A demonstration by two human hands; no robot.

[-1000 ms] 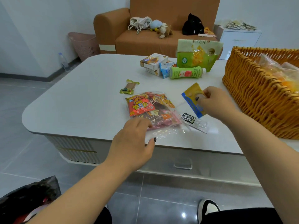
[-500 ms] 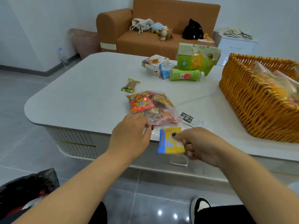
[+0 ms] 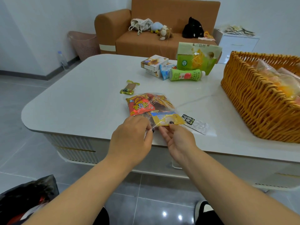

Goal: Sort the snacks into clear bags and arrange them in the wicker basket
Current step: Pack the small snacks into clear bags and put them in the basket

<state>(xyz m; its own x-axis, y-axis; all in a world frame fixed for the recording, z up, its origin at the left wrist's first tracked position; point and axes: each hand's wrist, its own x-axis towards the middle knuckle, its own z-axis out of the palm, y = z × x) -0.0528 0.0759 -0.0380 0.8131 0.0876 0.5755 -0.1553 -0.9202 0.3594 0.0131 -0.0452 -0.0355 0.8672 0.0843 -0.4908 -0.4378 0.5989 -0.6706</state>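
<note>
My left hand (image 3: 132, 140) pinches the near edge of the clear bag (image 3: 151, 108), at its mouth, with curled fingers. My right hand (image 3: 178, 140) is palm up and pinches the yellow and blue snack packet (image 3: 167, 120) between thumb and fingers; the packet sits at the mouth of the bag, and I cannot tell how far it is inside. The bag lies flat on the white worktop (image 3: 81, 101) near its front edge and already contains a red and orange snack packet (image 3: 139, 105) and some other wrappers.

Just to the right of the bag lies a small clear sachet with a black label (image 3: 194, 124). Behind the bag, a little to the left, lies one gold and green wrapped candy (image 3: 129, 87). Farther back there is a group: small boxes (image 3: 154, 64), a blue packet (image 3: 166, 71), a green bottle (image 3: 186, 75) lying on its side, and a tall green and yellow pouch (image 3: 197, 57) standing behind it.

The wicker basket (image 3: 253, 101) stands on the right part of the worktop, well apart from my hands, and holds filled clear bags (image 3: 282, 78) with orange contents.
</note>
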